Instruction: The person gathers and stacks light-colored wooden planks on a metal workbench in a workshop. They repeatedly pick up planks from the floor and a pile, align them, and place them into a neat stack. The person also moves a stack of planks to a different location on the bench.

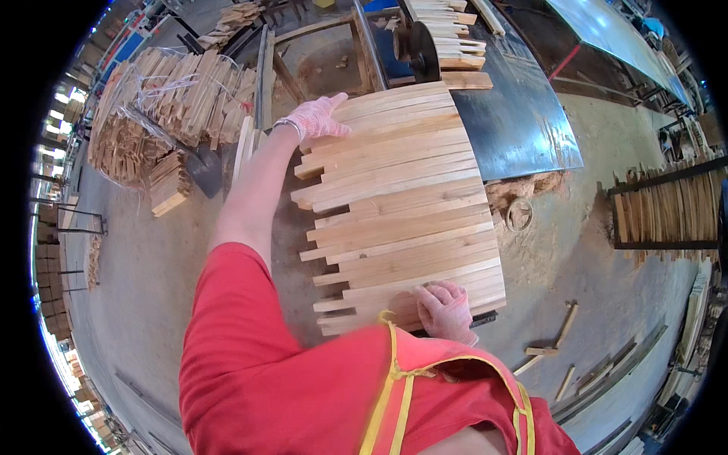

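Observation:
A wide row of pale wooden strips [402,189] lies side by side before me, their left ends uneven and their right ends nearly flush. My left hand [318,120], in a pinkish-white knit glove, rests at the far left end of the row with its fingers stretched apart, touching the outer strips. Gloved the same way, my right hand [446,311] sits on the nearest strips, close to my body. Its fingers are curled in, and what they hold, if anything, is hidden.
Beyond the row stands a dark round disc [425,51] like a saw blade, beside a dark metal tabletop [516,106] with more strips. Bundled strips [163,98] are heaped at left. A rack of wood [667,212] stands right, above loose pieces [557,337] on the floor. A handwheel [519,215] is under the tabletop.

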Tool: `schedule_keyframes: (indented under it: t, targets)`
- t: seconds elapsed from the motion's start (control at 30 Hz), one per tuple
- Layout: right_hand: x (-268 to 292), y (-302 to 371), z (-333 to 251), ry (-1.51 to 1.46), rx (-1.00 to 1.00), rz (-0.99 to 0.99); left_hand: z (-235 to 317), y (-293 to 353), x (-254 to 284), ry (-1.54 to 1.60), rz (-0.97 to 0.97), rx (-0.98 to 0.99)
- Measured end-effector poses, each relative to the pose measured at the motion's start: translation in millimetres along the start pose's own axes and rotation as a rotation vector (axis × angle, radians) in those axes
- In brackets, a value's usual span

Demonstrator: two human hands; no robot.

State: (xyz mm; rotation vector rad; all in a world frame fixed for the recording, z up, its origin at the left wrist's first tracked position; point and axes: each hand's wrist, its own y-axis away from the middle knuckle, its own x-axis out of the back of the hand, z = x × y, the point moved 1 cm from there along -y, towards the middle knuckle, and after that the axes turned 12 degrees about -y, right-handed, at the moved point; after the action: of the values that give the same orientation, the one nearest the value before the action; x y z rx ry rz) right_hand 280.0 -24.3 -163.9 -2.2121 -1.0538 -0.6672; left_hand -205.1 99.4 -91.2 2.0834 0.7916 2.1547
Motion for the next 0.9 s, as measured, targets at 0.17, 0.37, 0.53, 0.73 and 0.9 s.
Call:
schedule_keyframes:
  t: [0.17, 0.37, 0.53, 0.73, 0.9]
  targets:
    - [1, 10, 4, -0.032, 0.033, 0.003, -5, -27, 1, 0.0, 0.012, -0.138]
    - [0, 1, -3, -0.023, 0.014, 0.043, 8, -37, 15, -0.16, 0.072, -0.05]
    - [-1, -3, -3, 0.017, 0.021, 0.053, 22, -32, 29, -0.304, -0.053, -0.096]
    - [3, -11, -10, 0.047, -0.006, 0.069, 36, -27, 21, -0.133, -0.082, -0.176]
    - [3, -9, -8, 0.059, -0.002, 0.056, 31, -27, 15, 0.011, 0.045, -0.224]
